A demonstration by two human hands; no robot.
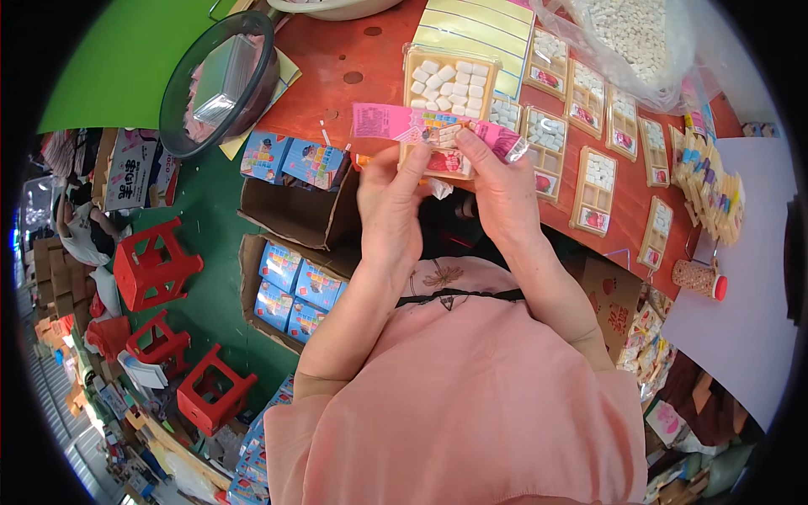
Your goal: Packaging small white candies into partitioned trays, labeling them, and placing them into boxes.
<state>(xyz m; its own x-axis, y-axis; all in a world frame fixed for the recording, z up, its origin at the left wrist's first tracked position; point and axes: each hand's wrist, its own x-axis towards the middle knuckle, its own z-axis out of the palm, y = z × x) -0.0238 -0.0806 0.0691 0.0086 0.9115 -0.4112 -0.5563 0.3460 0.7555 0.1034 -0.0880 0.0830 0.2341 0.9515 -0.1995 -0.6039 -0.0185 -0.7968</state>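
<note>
In front of my chest, my left hand [391,202] and my right hand [507,189] pinch a pink printed packet [380,122] with a silvery crimped end. My thumbs lie on its face, and the other fingers are mostly hidden beneath. The packet lies across the lower part of a beige tray [408,82], whose upper section is filled with small white pieces [450,80]. A red picture label shows at the tray's near end, between my thumbs. Whether my fingers also grip the tray cannot be made out.
More filled trays [596,189] lie right on the red table [328,46], below a clear bag of white pieces [627,25]. A red-lidded jar [700,280] and a packet pile [715,189] sit far right. Left are a dark basin [168,105], cardboard boxes [290,206] and red stools [156,261].
</note>
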